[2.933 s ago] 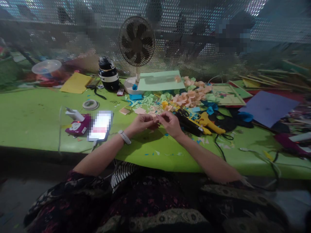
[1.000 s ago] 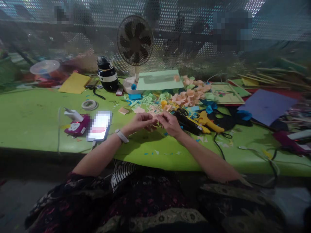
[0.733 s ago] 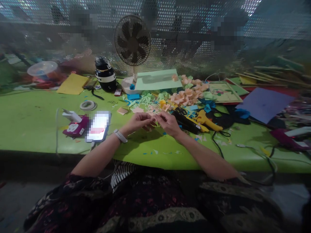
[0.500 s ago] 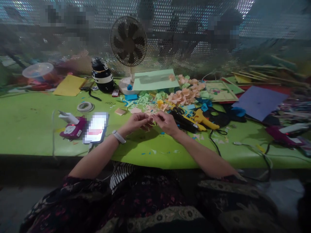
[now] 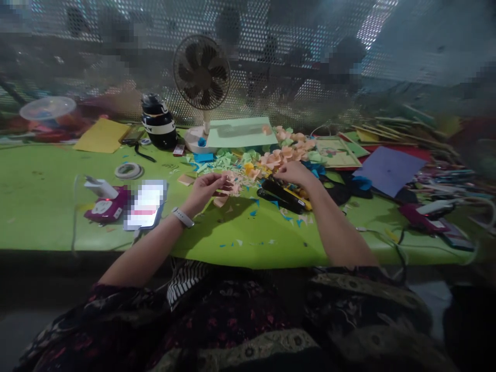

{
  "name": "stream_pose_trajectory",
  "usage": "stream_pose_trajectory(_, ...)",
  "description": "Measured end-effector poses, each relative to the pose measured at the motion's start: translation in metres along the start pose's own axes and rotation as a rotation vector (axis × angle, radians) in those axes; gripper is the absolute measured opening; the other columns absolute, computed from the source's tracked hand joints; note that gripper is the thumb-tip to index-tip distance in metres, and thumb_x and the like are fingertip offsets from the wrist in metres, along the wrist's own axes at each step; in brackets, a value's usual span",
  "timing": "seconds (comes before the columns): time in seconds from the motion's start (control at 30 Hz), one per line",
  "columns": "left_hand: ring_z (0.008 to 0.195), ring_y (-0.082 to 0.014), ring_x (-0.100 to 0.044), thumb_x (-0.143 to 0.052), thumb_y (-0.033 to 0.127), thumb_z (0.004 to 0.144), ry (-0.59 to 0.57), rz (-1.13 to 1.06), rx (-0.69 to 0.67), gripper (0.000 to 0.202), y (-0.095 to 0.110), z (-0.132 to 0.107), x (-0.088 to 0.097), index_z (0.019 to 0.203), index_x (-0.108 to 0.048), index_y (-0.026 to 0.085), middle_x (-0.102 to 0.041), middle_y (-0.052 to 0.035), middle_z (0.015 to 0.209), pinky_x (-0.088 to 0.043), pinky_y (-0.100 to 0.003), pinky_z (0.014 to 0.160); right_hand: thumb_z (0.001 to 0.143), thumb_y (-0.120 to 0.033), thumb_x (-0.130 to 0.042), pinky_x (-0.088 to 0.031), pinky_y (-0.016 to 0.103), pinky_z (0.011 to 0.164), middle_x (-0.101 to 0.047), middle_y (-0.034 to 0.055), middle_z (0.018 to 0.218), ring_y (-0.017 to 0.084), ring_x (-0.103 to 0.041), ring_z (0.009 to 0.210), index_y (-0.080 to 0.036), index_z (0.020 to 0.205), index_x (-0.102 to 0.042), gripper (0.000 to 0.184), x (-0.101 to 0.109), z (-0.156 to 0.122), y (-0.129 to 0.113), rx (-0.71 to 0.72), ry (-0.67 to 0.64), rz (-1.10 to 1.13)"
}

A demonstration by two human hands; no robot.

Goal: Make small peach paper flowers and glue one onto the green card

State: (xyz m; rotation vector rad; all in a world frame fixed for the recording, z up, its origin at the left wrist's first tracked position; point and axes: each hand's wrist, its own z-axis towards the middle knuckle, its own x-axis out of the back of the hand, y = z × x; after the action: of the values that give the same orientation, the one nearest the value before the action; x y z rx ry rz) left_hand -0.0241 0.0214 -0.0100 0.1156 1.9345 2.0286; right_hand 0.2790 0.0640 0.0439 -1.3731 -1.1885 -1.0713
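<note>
My left hand (image 5: 207,190), with a pale watch band (image 5: 183,217) on the wrist, is closed in a pinch above the green table. Whatever it holds blends with the peach paper scraps (image 5: 236,182) behind its fingertips. A peach paper piece (image 5: 220,200) shows just under those fingers. My right hand (image 5: 298,174) is out to the right, fingers drawn together over the far end of a black stapler-like tool (image 5: 282,195); its fingertips are too blurred to show what they grip. Beyond it lies a heap of peach paper flowers (image 5: 290,151).
A lit phone (image 5: 145,204) and a purple socket block (image 5: 108,206) lie left on the green table (image 5: 39,201). Behind them are a tape roll (image 5: 129,170), a black bottle (image 5: 158,124) and a fan (image 5: 201,72). Purple paper (image 5: 389,169) and a second socket block (image 5: 420,219) are right.
My hands, together before over a small peach curl, are now apart. The right moved right and away from me to the black tool; the left stayed near the scraps. The view shifted slightly.
</note>
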Motion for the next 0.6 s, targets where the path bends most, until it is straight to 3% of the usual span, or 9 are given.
stream_pose_trajectory(0.07, 0.081, -0.0173, -0.075, -0.078, 0.05, 0.077, 0.023, 0.001, 0.001, 0.042, 0.0, 0.001, 0.0, 0.094, -0.068, 0.013, -0.077, -0.0088, 0.09, -0.059, -0.026, 0.069, 0.085, -0.043, -0.063, -0.04, 0.028, 0.062, -0.07, 0.0095, 0.073, 0.021, -0.063, 0.073, -0.017, 0.07, -0.07, 0.032, -0.004, 0.01, -0.003, -0.031, -0.08, -0.064)
stream_pose_trajectory(0.23, 0.081, -0.0173, -0.075, -0.078, 0.052, 0.077, 0.011, -0.034, -0.028, 0.043, -0.003, 0.003, 0.002, 0.093, -0.066, 0.014, -0.077, -0.008, 0.09, -0.058, -0.026, 0.068, 0.082, -0.042, -0.066, -0.044, 0.028, 0.063, -0.074, 0.0123, 0.077, 0.023, -0.067, 0.075, -0.014, 0.082, -0.075, 0.029, -0.006, 0.03, -0.004, -0.092, -0.122, -0.118)
stream_pose_trajectory(0.37, 0.079, -0.0165, -0.074, -0.077, 0.051, 0.078, 0.001, -0.049, -0.044, 0.041, -0.004, 0.004, 0.002, 0.092, -0.065, 0.014, -0.076, -0.0074, 0.088, -0.058, -0.026, 0.068, 0.079, -0.038, -0.068, -0.045, 0.028, 0.061, -0.073, 0.0103, 0.073, 0.021, -0.067, 0.069, -0.013, 0.077, -0.075, 0.025, -0.007, 0.035, 0.0, -0.105, -0.165, -0.134)
stream_pose_trajectory(0.6, 0.077, -0.0154, -0.073, -0.077, 0.043, 0.08, -0.004, -0.08, -0.028, 0.033, 0.0, 0.003, -0.001, 0.087, -0.065, 0.014, -0.076, -0.0071, 0.085, -0.058, -0.026, 0.067, 0.071, -0.024, -0.072, -0.044, 0.028, 0.056, -0.068, 0.009, 0.06, 0.018, -0.062, 0.058, -0.014, 0.059, -0.07, 0.016, -0.006, 0.037, 0.007, -0.046, -0.13, -0.123)
